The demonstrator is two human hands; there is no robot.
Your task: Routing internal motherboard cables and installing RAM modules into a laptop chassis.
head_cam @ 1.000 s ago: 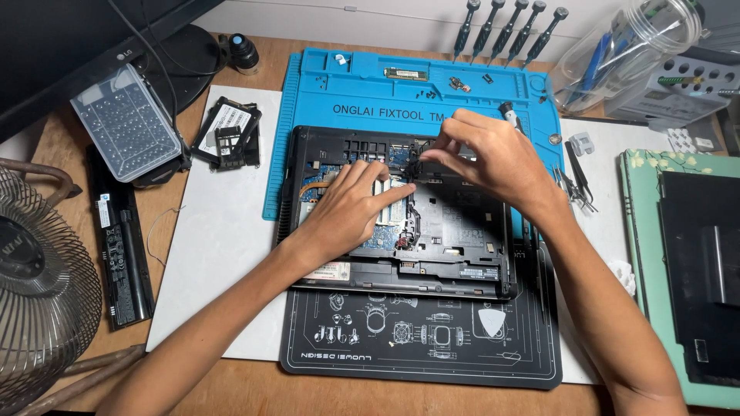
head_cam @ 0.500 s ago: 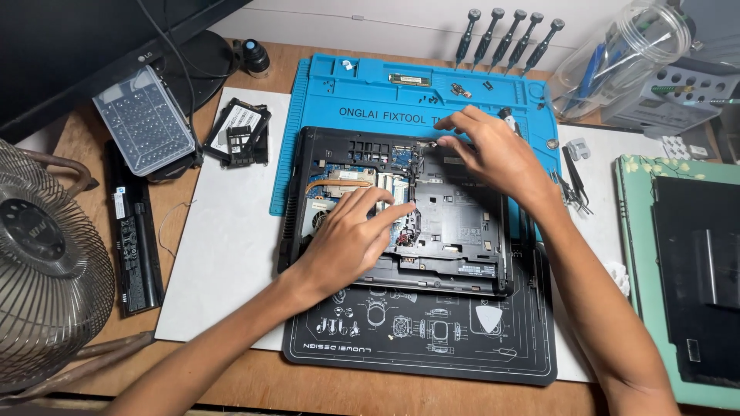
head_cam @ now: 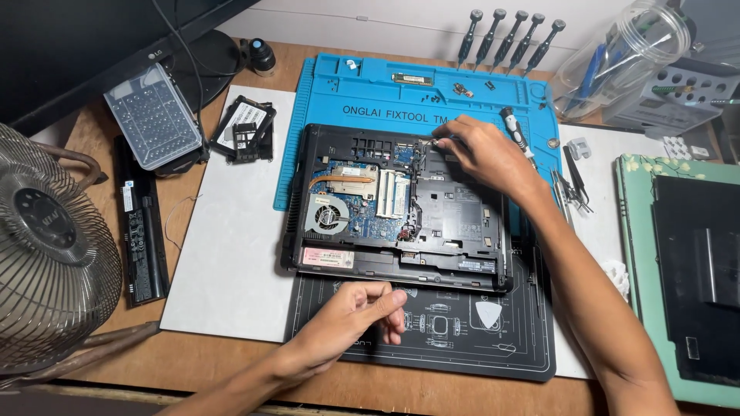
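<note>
The right hand [head_cam: 489, 158] lay over the top edge of the opened black laptop base [head_cam: 401, 204], its fingertips pinched together on something small and metallic at the chassis rim; whether that was a screw or a tool tip could not be told. Just beyond its knuckles a black-and-silver screwdriver [head_cam: 518, 132] lay on the blue silicone repair mat [head_cam: 339, 100]. The left hand [head_cam: 356, 312] rested apart from the laptop, on the black printed work mat [head_cam: 432, 339] in front of it, fingers curled loosely inward; nothing could be seen in its grasp.

The laptop base sat upside down at the middle of the desk, straddling both mats, its cover off, so that the copper heat pipe, round grey cooling fan [head_cam: 325, 216] and green memory modules [head_cam: 391, 192] were exposed. Judging by this, the work stood in the stripping-down stage, at a fastener or small part along the rear edge. The next move would call for a steady pinch and a clean lift, since a small piece could easily drop into the open chassis.

A long black battery pack [head_cam: 142, 231] lay well to the left.
</note>
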